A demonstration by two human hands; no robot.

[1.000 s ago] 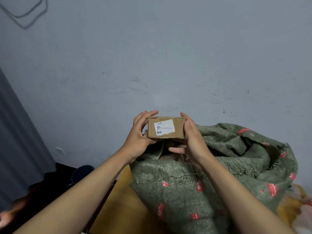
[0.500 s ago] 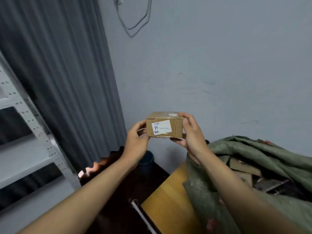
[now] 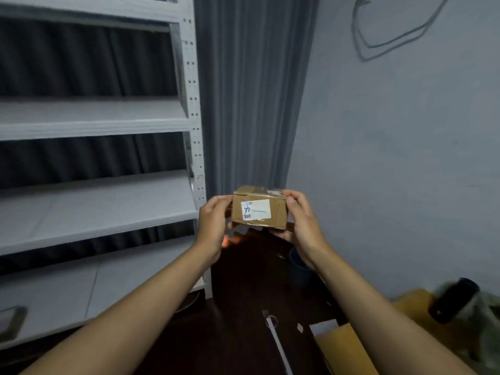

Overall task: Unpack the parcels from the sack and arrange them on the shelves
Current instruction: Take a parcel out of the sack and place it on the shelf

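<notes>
One small cardboard parcel (image 3: 259,207) is in view, held up in the air between both hands, to the right of the shelf unit and in front of the grey curtain (image 3: 251,90). Its long axis runs left to right, close to level, with the right end sitting slightly lower. The face with the white label (image 3: 255,209) points back toward the camera; the taped top faces up. The left hand (image 3: 213,223) grips the left end, fingers curled onto it, and the right hand (image 3: 300,220) grips the right end, thumb on the near face and fingers wrapped over the top and under the bottom.

Half a second ago the parcel was held the same way, but the view has swung left: the green sack filled the lower right then, and now only a blurred edge of it (image 3: 487,320) shows at the right border, beside a yellow table (image 3: 343,345). The white shelves (image 3: 94,212), then a sliver at the left, now fill the left half.

Four shelf boards are countable, two hands, one parcel. A grey object (image 3: 10,320) lies on the lowest board, too blurred to identify.
</notes>
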